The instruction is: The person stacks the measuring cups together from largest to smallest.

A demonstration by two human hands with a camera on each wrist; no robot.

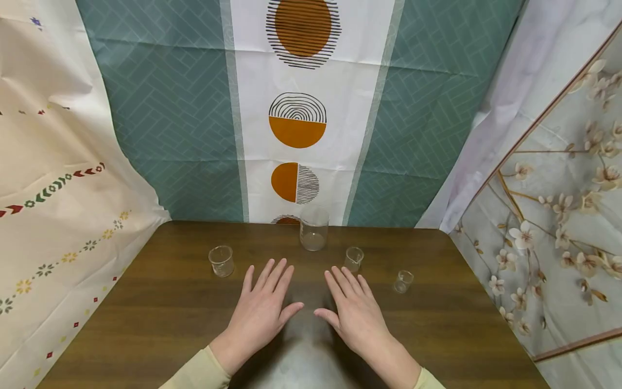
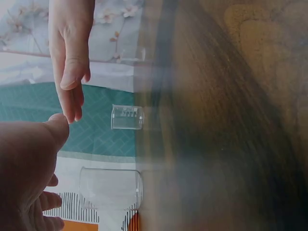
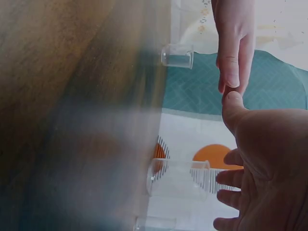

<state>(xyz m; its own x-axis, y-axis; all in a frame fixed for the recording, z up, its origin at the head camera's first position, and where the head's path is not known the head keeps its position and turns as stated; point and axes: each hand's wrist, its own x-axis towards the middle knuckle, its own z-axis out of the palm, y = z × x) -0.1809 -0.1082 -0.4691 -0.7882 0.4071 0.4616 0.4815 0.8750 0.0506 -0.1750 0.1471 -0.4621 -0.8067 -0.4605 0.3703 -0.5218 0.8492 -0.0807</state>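
Note:
Both hands are held palm down above the table with fingers straight and nothing in them. My left hand (image 1: 262, 305) points forward, between a glass beaker (image 1: 222, 262) on its left and the largest beaker (image 1: 313, 232) at the back middle. My right hand (image 1: 357, 310) has its fingertips right at the base of a small beaker (image 1: 354, 259) in the head view. Farther right stands the smallest beaker (image 1: 403, 282). All the beakers look clear and upright. In the left wrist view the large beaker (image 2: 110, 188) and a small graduated beaker (image 2: 127, 117) show beyond the thumb.
The brown wooden table (image 1: 160, 329) ends at a green and white patterned cloth (image 1: 184, 108) hanging behind it. A cream cloth (image 1: 58, 243) hangs along the left side, and a floral one (image 1: 559, 254) along the right. Glare lies on the table between the forearms.

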